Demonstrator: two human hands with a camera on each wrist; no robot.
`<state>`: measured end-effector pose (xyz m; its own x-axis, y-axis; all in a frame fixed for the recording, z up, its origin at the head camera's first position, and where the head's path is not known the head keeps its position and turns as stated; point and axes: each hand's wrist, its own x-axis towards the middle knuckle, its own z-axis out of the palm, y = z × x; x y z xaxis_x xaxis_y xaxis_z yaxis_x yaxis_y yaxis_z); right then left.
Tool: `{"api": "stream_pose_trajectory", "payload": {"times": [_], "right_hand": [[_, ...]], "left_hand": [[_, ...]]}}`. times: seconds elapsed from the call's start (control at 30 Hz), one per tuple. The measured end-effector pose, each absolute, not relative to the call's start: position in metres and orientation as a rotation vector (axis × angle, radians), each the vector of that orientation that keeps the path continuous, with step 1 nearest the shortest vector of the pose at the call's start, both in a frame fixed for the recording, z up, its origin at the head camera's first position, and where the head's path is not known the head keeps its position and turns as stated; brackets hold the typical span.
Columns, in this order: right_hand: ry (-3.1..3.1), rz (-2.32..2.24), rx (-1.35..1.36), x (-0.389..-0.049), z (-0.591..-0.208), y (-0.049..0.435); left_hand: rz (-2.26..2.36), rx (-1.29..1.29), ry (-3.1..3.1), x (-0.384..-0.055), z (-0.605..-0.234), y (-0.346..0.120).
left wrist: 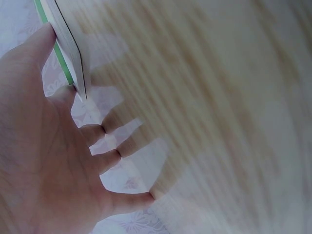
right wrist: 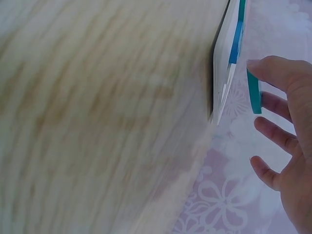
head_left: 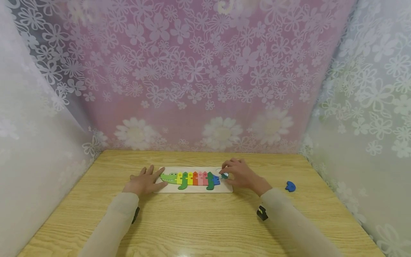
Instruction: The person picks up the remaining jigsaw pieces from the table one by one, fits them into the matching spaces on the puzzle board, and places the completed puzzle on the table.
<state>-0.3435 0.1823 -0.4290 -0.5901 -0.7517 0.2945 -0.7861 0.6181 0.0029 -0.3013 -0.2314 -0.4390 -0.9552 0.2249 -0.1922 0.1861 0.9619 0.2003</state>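
A pale wooden puzzle board [head_left: 196, 190] lies on the table, carrying a row of coloured crocodile pieces. The green head piece [head_left: 170, 177] is at its left end, a blue piece [head_left: 216, 180] toward the right. My left hand [head_left: 142, 182] is spread at the board's left end, thumb and index finger touching it, the other fingertips on the table. My right hand [head_left: 240, 174] pinches a teal puzzle piece [right wrist: 254, 92] between thumb and fingers, just above the board's right end. In the right wrist view, the teal piece is apart from the board.
A loose dark blue puzzle piece [head_left: 290, 186] lies on the wooden table [head_left: 196, 225], right of the right hand. Floral curtains [head_left: 192, 82] hang behind the table and on both sides. Each wrist wears a black device [head_left: 262, 213].
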Motion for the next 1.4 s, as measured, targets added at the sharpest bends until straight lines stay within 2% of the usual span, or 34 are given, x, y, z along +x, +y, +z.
{"api": "stream_pose_trajectory", "payload": {"times": [1.4], "right_hand": [[-2.797,0.198,1.126,-0.344,-0.439,0.169]], "left_hand": [[0.248,0.308,2.906,-0.301,-0.439,-0.231]]}}
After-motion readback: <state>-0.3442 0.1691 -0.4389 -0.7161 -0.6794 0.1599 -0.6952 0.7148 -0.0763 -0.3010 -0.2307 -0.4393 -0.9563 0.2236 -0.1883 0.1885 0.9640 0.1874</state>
